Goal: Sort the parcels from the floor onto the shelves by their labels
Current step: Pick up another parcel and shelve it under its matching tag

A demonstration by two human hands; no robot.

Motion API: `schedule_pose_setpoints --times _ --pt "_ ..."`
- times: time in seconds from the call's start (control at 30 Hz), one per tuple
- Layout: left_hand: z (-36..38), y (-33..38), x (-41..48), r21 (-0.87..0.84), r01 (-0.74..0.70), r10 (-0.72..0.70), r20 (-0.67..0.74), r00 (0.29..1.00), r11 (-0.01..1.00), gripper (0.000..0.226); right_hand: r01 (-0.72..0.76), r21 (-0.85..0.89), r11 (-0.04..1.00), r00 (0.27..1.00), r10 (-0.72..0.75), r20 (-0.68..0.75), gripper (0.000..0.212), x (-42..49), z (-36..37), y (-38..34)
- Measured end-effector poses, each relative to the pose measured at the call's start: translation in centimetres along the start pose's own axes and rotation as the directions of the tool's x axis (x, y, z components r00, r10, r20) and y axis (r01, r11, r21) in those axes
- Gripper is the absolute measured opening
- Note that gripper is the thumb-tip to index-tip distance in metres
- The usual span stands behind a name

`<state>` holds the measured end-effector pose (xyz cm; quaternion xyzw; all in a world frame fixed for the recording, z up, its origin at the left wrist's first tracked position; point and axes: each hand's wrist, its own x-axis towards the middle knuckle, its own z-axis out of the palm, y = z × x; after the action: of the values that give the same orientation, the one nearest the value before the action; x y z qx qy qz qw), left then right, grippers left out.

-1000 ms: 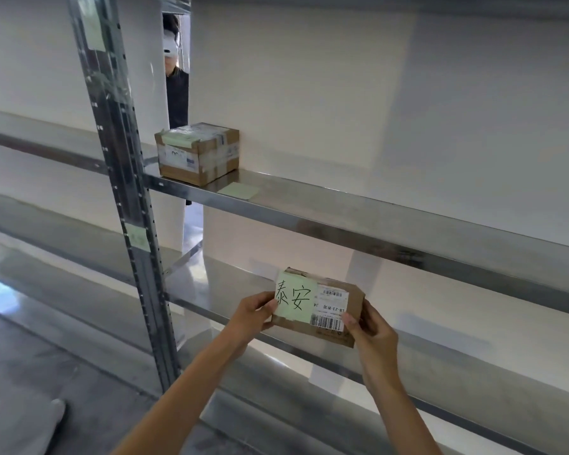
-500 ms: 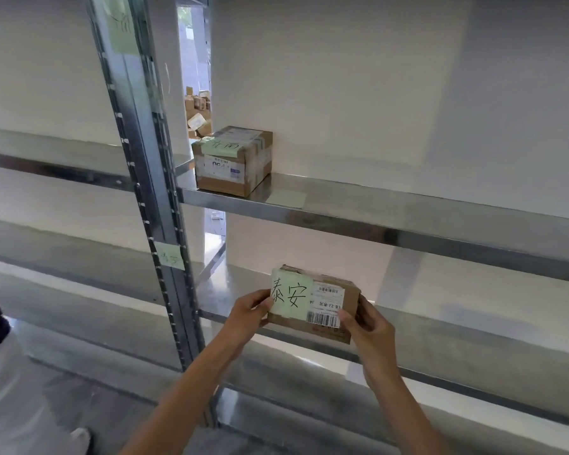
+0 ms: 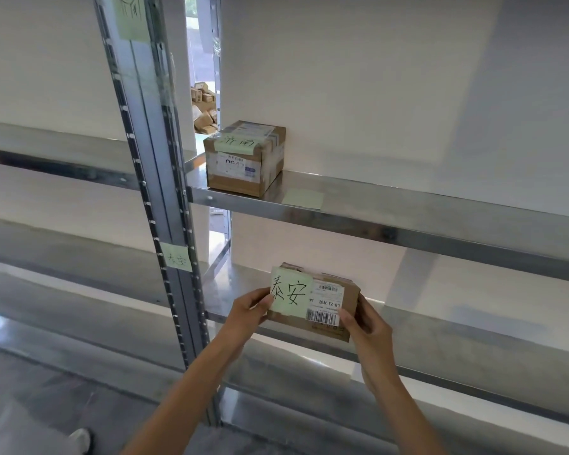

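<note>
A small cardboard parcel (image 3: pixel 349 298) with a green handwritten note and a barcode label is held at the front edge of the middle metal shelf (image 3: pixel 440 326). My left hand (image 3: pixel 248 310) grips its left end and my right hand (image 3: pixel 367 325) grips its right end. A matching green note (image 3: pixel 177 256) is stuck on the shelf post (image 3: pixel 151 178) at this level. On the upper shelf (image 3: pixel 408 208) stands a second cardboard parcel (image 3: pixel 245 157) with its own green note.
Another green note (image 3: pixel 130 16) sits high on the post, and a loose one (image 3: pixel 303 198) lies on the upper shelf. Several parcels (image 3: pixel 204 108) lie piled behind the shelving gap. A shoe (image 3: pixel 81 440) shows on the grey floor at lower left.
The view has shifted right and closer to the shelves. The parcel in both hands has moved nearer the middle shelf's edge. The person seen at the left edge is out of view.
</note>
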<state>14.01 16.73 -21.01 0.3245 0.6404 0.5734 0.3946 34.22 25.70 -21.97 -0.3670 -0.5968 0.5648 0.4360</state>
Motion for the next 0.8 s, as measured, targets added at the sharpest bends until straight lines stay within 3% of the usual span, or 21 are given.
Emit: schedule_pose_setpoints --times 0.47,0.8 --pt "-3.5 -2.1 3.2 -0.062 0.052 -0.056 -0.066 0.996 0.997 0.026 -0.047 -0.022 0.999 0.995 0.049 0.088 0.032 3.1 3.8 1.4" --pt "-9.9 -2.6 7.5 -0.018 0.108 -0.108 0.008 0.994 0.994 0.033 -0.096 -0.028 0.995 0.995 0.096 -0.007 0.032 4.5 10.7 2.8"
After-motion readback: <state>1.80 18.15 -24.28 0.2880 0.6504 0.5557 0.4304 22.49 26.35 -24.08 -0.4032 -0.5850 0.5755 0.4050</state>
